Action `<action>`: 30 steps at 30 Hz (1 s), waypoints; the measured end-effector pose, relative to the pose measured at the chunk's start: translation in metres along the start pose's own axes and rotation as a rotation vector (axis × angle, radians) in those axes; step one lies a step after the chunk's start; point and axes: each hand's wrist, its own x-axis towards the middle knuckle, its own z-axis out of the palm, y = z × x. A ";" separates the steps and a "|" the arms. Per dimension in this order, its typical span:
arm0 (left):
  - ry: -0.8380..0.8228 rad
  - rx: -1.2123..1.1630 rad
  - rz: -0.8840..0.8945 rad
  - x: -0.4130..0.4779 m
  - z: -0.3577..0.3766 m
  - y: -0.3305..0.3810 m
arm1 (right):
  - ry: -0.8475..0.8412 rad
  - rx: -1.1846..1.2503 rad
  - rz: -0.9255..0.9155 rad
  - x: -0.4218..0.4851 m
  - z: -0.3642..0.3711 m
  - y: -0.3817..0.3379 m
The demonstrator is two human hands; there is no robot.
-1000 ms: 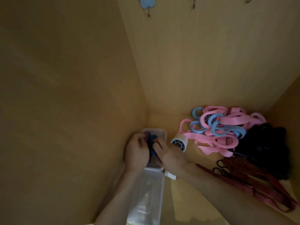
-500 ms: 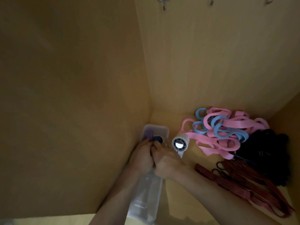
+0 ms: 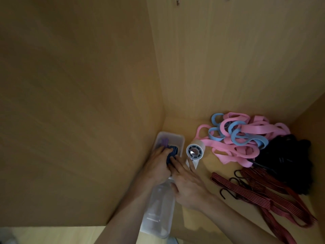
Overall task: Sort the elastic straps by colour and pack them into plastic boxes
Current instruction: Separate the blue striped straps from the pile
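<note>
pink and light-blue straps [image 3: 246, 136], heaped right of the fingers; red hooked straps [image 3: 260, 192] nearer. clear plastic box [image 3: 175, 136] beneath the fingers. left hand [image 3: 157, 167] fingers curl round navy strap bundle [image 3: 173, 153] inside the box; right hand [image 3: 190, 184] fingers straight, pressing it.

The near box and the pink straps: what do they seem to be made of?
The near box: translucent plastic, slightly shiny; the floor shows dimly through it. The pink straps: probably matte elastic fabric; they lie in flat, soft loops.

Dim, warm light inside the cupboard; soft focus, wide-angle bending at edges.
</note>
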 end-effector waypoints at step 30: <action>0.034 0.069 -0.020 -0.020 0.000 0.009 | 0.435 0.292 0.137 0.035 -0.091 0.044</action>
